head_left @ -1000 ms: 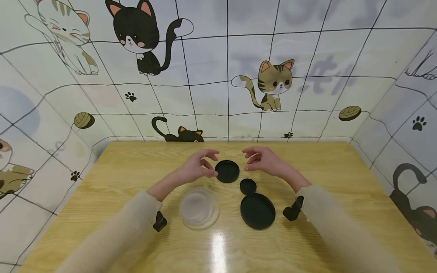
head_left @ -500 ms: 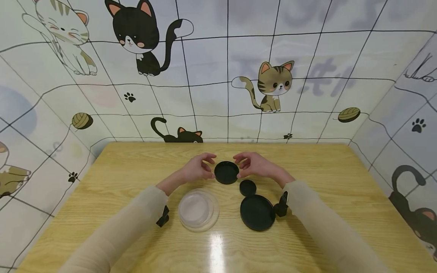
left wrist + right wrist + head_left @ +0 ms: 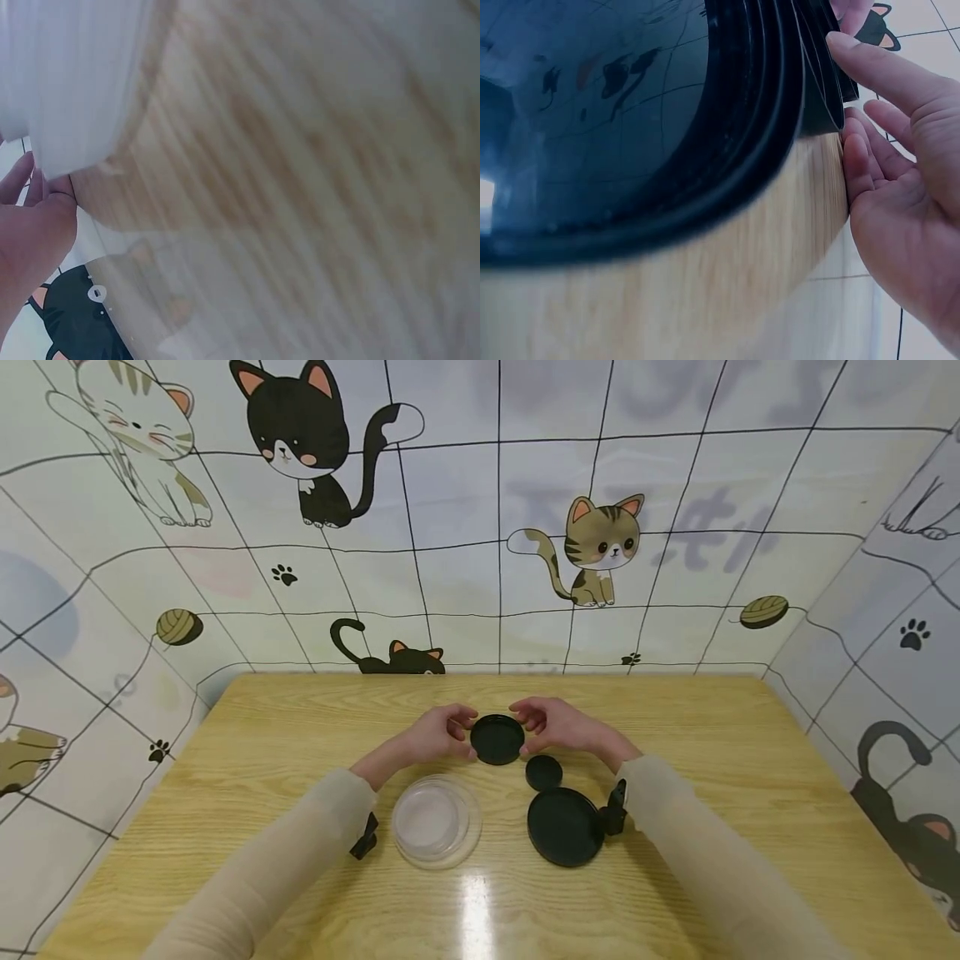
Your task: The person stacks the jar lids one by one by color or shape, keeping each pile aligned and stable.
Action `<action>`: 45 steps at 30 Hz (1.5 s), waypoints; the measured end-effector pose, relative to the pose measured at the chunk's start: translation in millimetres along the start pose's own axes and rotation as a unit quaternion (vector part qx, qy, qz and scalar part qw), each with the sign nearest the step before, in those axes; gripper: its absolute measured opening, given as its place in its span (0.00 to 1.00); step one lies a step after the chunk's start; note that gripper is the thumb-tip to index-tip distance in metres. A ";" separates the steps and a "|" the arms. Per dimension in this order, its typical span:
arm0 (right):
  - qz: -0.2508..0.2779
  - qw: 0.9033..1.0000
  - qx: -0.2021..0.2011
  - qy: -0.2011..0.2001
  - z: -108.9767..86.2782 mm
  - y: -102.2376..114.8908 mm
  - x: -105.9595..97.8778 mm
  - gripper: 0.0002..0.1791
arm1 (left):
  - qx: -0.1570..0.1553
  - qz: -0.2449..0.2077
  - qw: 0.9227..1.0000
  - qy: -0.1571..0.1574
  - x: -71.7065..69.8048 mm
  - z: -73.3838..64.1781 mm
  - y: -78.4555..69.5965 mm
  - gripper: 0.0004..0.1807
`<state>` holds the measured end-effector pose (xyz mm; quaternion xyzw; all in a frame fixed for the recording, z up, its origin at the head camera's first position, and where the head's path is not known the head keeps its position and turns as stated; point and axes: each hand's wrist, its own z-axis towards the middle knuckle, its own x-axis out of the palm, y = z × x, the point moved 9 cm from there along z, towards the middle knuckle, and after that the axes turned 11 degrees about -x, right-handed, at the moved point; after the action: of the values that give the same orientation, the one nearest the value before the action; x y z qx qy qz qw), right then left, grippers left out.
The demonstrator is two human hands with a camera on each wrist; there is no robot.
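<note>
A shallow black round lid-like piece lies flat on the wooden table. My left hand is at its left side, thumb and fingers loosely curved by the rim. The right hand mirrors it on the other side. Its thumb overlaps the black edges in the right wrist view; whether it touches is hard to tell. A smaller black disc and a larger black one sit nearer, below the right hand. Clear round plastic pieces, stacked, stand below the left hand.
The light wooden table reaches back to a wall covering printed with cats and grid lines. Side walls with the same print flank it. A black wrist camera hangs close over the larger black disc's right edge.
Both hands have come inward to the medium black lid-like piece, the right one moving farther left. During the last half second they shifted only slightly. The round pieces stay in place.
</note>
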<state>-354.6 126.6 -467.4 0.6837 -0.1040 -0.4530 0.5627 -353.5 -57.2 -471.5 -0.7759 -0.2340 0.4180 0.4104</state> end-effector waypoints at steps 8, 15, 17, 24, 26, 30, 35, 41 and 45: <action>-0.013 1.000 0.013 -0.004 -0.3 -0.8 -0.2 0.39 | -0.006 0.005 1.000 -0.002 2.6 1.7 -0.4 0.37; -0.020 1.000 0.006 -0.003 -0.4 -1.8 1.2 0.38 | -0.003 0.005 1.000 0.000 2.7 4.2 1.9 0.37; -0.021 1.000 0.005 -0.003 -0.7 -1.8 1.3 0.38 | -0.002 0.006 1.000 0.003 3.2 4.4 2.3 0.37; -0.019 1.000 -0.002 0.001 -0.3 -0.6 2.3 0.37 | -0.003 0.012 1.000 0.008 2.6 4.6 2.8 0.37; -0.021 1.000 -0.003 0.002 0.7 -0.6 1.7 0.37 | -0.005 0.015 1.000 0.008 1.8 4.3 1.4 0.37; -0.027 1.000 0.000 0.003 2.5 0.4 -0.8 0.37 | 0.000 0.016 1.000 0.012 0.5 4.2 -4.1 0.37; -0.035 0.999 0.003 0.005 2.1 4.5 -3.1 0.37 | 0.010 0.014 1.000 0.020 0.6 3.6 -8.4 0.36; -0.021 1.000 -0.002 -0.003 -0.8 13.3 -4.0 0.38 | 0.011 -0.026 0.999 0.026 -1.3 -2.7 -8.5 0.36; -0.019 1.000 -0.011 -0.009 -5.1 20.9 -4.5 0.38 | 0.025 -0.036 0.999 0.026 -2.9 -10.9 -14.5 0.36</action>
<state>-345.8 125.8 -447.3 0.6754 -0.0909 -0.4710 0.5601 -346.2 -56.1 -454.6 -0.7669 -0.2408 0.3883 0.4507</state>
